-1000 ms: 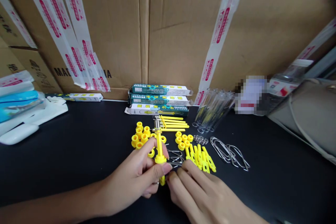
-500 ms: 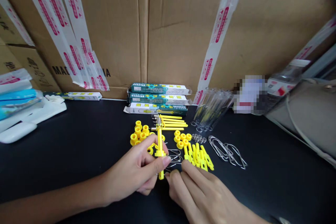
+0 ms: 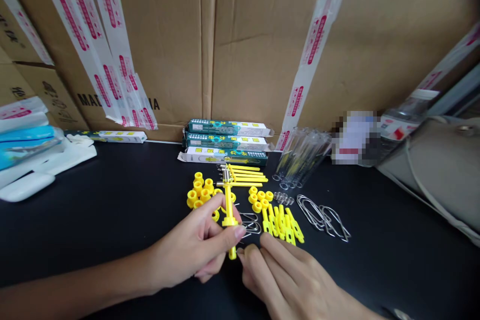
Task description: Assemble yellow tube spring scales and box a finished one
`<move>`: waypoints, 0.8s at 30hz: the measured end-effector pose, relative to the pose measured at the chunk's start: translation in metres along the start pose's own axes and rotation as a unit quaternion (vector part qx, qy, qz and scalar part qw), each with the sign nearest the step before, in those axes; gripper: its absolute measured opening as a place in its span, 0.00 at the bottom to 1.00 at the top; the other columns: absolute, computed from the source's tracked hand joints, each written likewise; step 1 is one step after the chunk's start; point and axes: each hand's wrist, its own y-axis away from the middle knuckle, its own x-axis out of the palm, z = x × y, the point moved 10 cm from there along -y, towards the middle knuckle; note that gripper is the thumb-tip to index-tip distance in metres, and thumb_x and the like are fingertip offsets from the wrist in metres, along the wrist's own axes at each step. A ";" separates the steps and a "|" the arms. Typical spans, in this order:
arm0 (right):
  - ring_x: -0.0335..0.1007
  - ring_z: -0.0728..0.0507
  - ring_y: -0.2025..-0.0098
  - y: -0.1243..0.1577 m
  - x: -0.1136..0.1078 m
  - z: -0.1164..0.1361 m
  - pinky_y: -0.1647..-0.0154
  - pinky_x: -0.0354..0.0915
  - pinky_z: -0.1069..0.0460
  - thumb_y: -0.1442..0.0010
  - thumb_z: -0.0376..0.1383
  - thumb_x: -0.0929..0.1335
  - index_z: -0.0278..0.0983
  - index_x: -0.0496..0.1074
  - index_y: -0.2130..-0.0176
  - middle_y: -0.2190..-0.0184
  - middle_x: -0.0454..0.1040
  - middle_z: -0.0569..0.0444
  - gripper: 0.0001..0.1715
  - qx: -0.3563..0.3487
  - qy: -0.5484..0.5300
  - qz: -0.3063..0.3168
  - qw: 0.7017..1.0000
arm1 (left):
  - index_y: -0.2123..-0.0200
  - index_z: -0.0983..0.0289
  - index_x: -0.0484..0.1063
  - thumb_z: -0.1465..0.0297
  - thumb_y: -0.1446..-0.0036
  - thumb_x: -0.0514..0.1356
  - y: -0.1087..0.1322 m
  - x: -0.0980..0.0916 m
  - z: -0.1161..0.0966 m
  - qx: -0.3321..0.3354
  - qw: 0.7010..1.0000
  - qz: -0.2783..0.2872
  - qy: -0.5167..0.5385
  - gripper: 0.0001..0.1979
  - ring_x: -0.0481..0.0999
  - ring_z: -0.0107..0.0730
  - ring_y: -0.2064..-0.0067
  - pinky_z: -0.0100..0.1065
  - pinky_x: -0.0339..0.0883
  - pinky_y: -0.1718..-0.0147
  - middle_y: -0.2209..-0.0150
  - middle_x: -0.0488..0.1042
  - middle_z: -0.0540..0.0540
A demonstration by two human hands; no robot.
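Observation:
Between the thumb and fingers of my left hand (image 3: pixel 191 240) stands a yellow spring-scale rod (image 3: pixel 228 200), nearly upright. A metal spring (image 3: pixel 226 176) is at its top, and a yellow collar (image 3: pixel 230 222) sits around it by my thumb. My right hand (image 3: pixel 287 272) is closed in a pinch beside the rod's lower end; whatever its fingertips hold is hidden. Just beyond my hands lie bent wire hooks (image 3: pixel 252 225), yellow slotted pieces (image 3: pixel 281 222), small yellow rings (image 3: pixel 257 207) and flanged yellow caps (image 3: pixel 198 187). Several other yellow rods with springs (image 3: pixel 249 175) lie behind.
Clear tubes (image 3: pixel 303 157) lean together at the back right, near small springs (image 3: pixel 284 198) and large wire loops (image 3: pixel 322 215). Printed boxes (image 3: pixel 227 141) are stacked against a cardboard carton (image 3: pixel 247 60). A bottle (image 3: pixel 403 117) and grey bag (image 3: pixel 435 170) stand right, white-and-blue packages (image 3: pixel 30 145) left.
The camera view has shifted slightly. Both hands keep nearly the same pose around the yellow rod, and a thin wire tip seen by its lower end earlier is less visible now.

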 end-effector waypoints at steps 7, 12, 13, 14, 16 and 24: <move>0.70 0.43 0.76 -0.002 0.000 -0.006 0.77 0.65 0.48 0.27 0.22 0.57 0.34 0.73 0.70 0.79 0.73 0.53 0.25 -0.002 -0.027 0.012 1.000 | 0.58 0.57 0.57 0.44 0.37 0.61 -0.001 0.000 0.003 -0.008 1.000 0.009 0.006 0.25 0.47 0.18 0.89 0.20 0.50 0.87 0.89 0.57 0.31; 0.66 0.44 0.74 0.000 0.010 -0.021 0.75 0.64 0.50 0.24 0.26 0.55 0.34 0.71 0.70 0.77 0.71 0.53 0.26 0.043 -0.106 0.031 0.993 | 0.59 0.57 0.59 0.45 0.38 0.62 -0.002 -0.005 0.003 0.012 0.999 -0.004 0.031 0.25 0.47 0.18 0.90 0.19 0.47 0.88 0.90 0.54 0.31; 0.66 0.44 0.74 0.001 0.012 -0.026 0.74 0.65 0.50 0.23 0.26 0.55 0.35 0.70 0.69 0.75 0.72 0.52 0.26 0.066 -0.138 0.028 0.988 | 0.59 0.57 0.60 0.45 0.38 0.62 -0.001 -0.006 0.003 0.015 0.999 -0.008 0.028 0.24 0.47 0.18 0.90 0.19 0.45 0.89 0.90 0.54 0.31; 0.66 0.45 0.73 0.003 0.014 -0.030 0.73 0.65 0.51 0.23 0.26 0.54 0.35 0.70 0.67 0.74 0.73 0.52 0.25 0.094 -0.175 0.026 0.980 | 0.58 0.57 0.60 0.45 0.38 0.62 0.000 -0.007 0.002 0.015 1.000 -0.012 0.022 0.24 0.47 0.18 0.90 0.19 0.43 0.90 0.90 0.54 0.32; 0.67 0.46 0.72 0.007 0.021 -0.037 0.71 0.66 0.53 0.23 0.27 0.54 0.36 0.68 0.65 0.72 0.73 0.52 0.23 0.146 -0.251 0.033 0.956 | 0.57 0.58 0.61 0.44 0.38 0.62 0.001 -0.009 0.002 0.010 1.000 -0.021 0.006 0.25 0.47 0.18 0.91 0.19 0.39 0.91 0.90 0.55 0.33; 0.70 0.47 0.69 0.015 0.041 -0.043 0.67 0.67 0.55 0.22 0.36 0.58 0.38 0.69 0.61 0.68 0.76 0.54 0.15 0.235 -0.392 0.065 0.887 | 0.56 0.58 0.63 0.47 0.39 0.64 0.004 -0.017 -0.002 -0.011 0.997 -0.066 -0.027 0.23 0.49 0.20 0.91 0.19 0.38 0.92 0.91 0.57 0.34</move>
